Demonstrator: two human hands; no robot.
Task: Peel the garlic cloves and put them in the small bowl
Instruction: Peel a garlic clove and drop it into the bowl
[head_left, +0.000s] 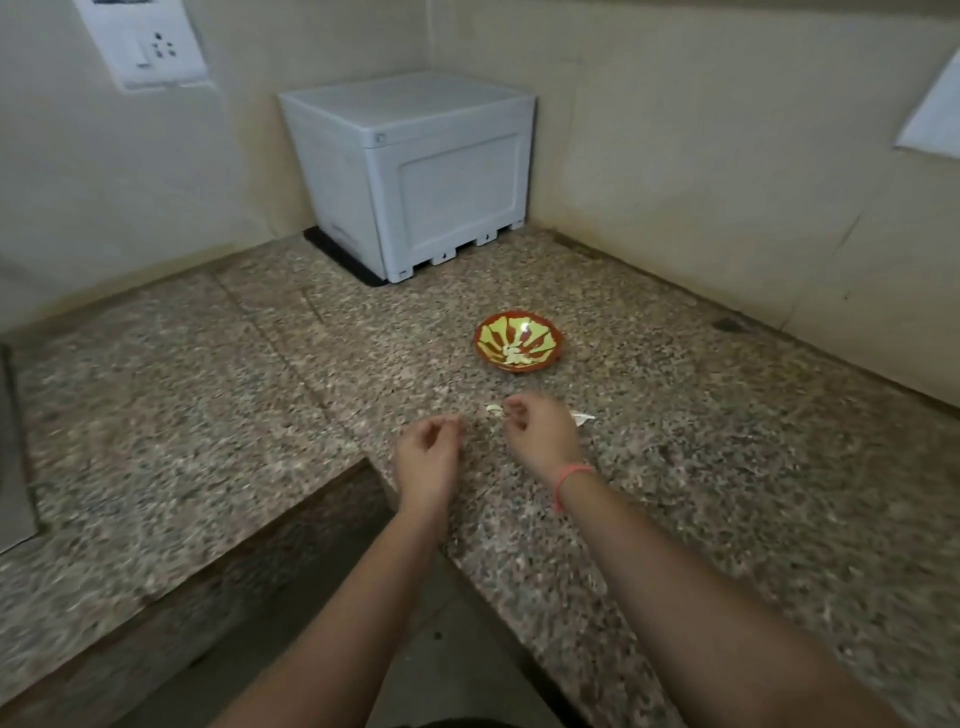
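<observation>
**Peeling partly done, some cloves already in bowl**

A few pale pieces (514, 356), taken to be peeled cloves, are seen lying in the small bowl (483, 332), just right of frame centre on the speckled counter (727, 467). Part of the task is therefore judged done.

Both hands are held low over the counter, just below the bowl in the frame, apart from it and from each other. The left hand (427, 460) is shown with fingers curled and thumb close to forefinger. Whether anything is pinched cannot be told, as it is too blurred. The right hand (543, 434) is curled likewise, and its grasp cannot be told either.

A pale scrap (494, 410) is seen just beside the right hand's fingertips, and a white scrap (583, 417) just right of that hand. Skin or clove cannot be decided. No bulb or unpeeled pile is visible, so the count left is unknown. At least one more peel-and-drop into the bowl is judged likely.

A white box (415, 171) is set in the upper-centre corner.
</observation>
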